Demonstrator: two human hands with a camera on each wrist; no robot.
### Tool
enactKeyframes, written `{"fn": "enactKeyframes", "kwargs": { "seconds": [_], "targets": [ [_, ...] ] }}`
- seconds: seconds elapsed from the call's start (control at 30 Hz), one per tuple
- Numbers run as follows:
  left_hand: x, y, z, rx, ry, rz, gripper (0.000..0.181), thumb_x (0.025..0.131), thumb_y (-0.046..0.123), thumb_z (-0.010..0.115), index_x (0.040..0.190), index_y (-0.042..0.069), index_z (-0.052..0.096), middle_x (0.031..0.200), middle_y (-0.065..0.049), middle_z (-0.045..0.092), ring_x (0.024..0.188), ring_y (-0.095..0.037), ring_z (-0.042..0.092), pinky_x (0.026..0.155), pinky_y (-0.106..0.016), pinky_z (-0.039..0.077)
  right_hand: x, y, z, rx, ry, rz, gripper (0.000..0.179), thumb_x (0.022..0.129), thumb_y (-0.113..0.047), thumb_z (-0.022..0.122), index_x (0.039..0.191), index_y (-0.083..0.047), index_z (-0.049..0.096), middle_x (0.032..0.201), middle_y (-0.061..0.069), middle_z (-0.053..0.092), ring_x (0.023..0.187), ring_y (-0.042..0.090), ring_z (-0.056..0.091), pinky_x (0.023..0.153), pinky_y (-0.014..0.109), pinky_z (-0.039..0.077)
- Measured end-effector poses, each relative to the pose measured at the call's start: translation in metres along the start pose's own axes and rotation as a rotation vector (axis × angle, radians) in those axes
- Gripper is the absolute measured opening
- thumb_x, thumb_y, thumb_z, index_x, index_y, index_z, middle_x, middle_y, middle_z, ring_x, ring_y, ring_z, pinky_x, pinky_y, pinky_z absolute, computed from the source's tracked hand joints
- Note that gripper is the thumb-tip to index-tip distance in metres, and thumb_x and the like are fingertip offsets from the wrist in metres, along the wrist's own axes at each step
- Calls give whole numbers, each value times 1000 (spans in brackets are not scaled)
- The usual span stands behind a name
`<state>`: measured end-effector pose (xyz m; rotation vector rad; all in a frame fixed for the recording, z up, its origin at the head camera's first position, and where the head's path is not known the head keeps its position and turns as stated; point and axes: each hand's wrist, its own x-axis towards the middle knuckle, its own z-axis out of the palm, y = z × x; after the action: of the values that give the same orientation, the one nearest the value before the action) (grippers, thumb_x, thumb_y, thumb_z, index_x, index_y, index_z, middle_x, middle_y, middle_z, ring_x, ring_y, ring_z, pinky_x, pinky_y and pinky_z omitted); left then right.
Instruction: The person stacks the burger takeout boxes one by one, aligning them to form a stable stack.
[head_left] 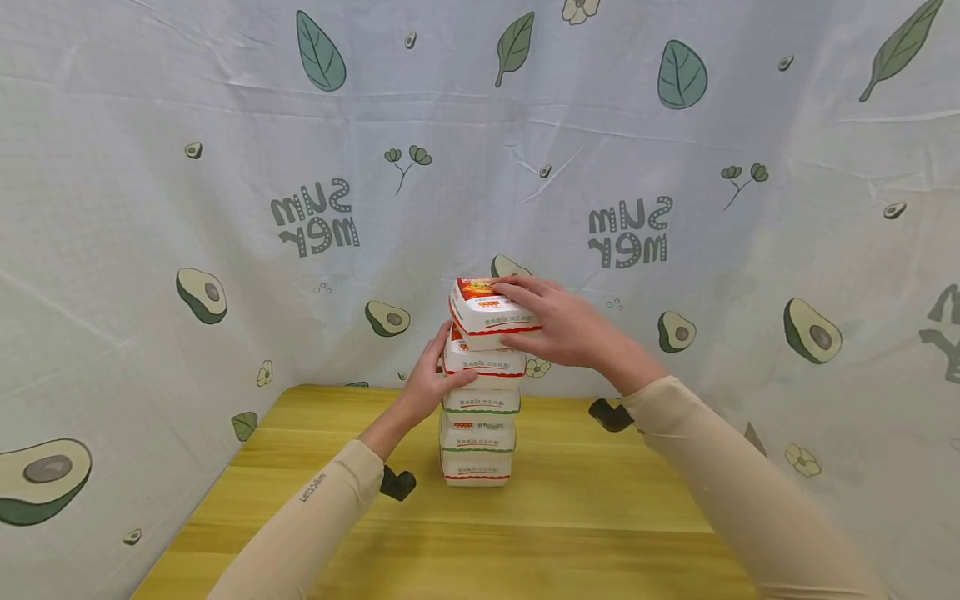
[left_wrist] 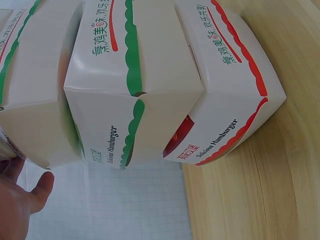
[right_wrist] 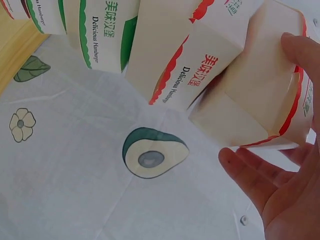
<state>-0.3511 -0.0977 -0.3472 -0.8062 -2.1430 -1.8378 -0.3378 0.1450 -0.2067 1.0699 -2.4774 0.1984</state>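
Several white paper hamburger boxes form a tall stack [head_left: 477, 437]. My right hand [head_left: 566, 325] grips the top box [head_left: 487, 318], with fingers across its lid and right side and the thumb low on its front. That box overhangs the stack to the right, and in the right wrist view it sits at an angle to the box below. My left hand [head_left: 431, 383] rests against the left side of the second box [head_left: 495, 364], its thumb laid over the front and its fingers extended. Green-trimmed boxes [left_wrist: 107, 65] and a red-trimmed bottom box [left_wrist: 230, 80] show in the left wrist view.
A yellow wooden table [head_left: 600, 500] carries the stack near its back edge. Behind it hangs a pale cloth [head_left: 480, 183] printed with avocados, leaves and flowers. Black straps [head_left: 611, 414] show at both wrists.
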Motion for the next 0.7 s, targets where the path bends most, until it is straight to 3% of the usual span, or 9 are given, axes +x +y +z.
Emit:
{"fn": "enactKeyframes", "kwargs": {
  "seconds": [0.53,0.7],
  "targets": [
    [0,1,0,4,-22,29,86,95,21,69,160,38,15,145,-10,38,117,-29,60,90,-43,56,7,-10,6,1,25,17,75,89,-52,72,154,-30,41,154,-3,40,130,26,47,97,47,49],
    [1,2,-1,16,-31,31,87,96,16,67,161,33,13,146,-14,38,114,-29,61,87,-43,57,8,-11,7,-25,33,29,76,89,-54,71,154,-31,40,153,-2,41,131,25,46,94,46,50]
  ]
}}
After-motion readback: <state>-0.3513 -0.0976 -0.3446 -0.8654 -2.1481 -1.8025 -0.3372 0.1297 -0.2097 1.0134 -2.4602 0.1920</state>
